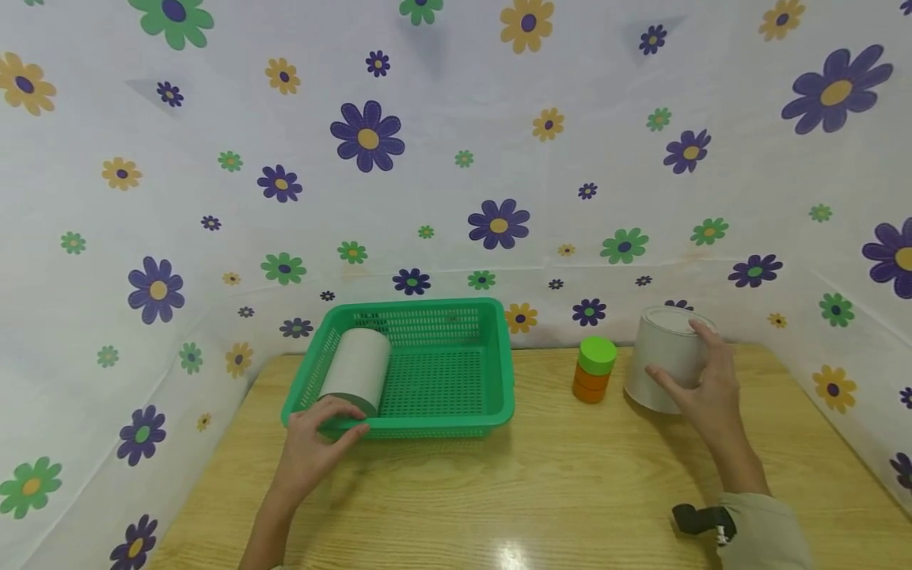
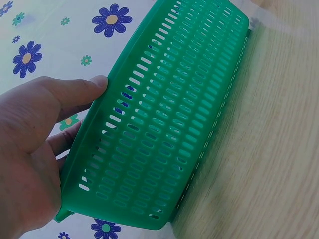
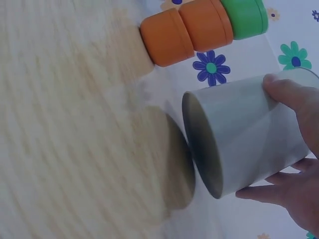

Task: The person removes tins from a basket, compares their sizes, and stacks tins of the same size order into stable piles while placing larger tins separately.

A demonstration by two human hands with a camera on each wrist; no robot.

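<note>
My left hand [image 1: 309, 450] pinches the near left rim of a green plastic basket [image 1: 504, 364], thumb outside and fingers over the inside. The basket's slotted wall [image 2: 159, 114] fills much of the left wrist view. A white cylinder [image 1: 359, 366] lies on its side in the basket's left part. On the right, my right hand [image 1: 712, 388] grips a white can [image 1: 659, 360] round its side. In the right wrist view the can [image 3: 249, 134] has its open end facing the wooden table, slightly tilted, with a shadow below it.
Left of the can stands a short stack of two orange pieces [image 1: 591, 385] with a green one [image 1: 597, 355] on top. A white cloth with printed flowers [image 1: 442, 182] rises behind and beside the wooden table [image 1: 541, 475].
</note>
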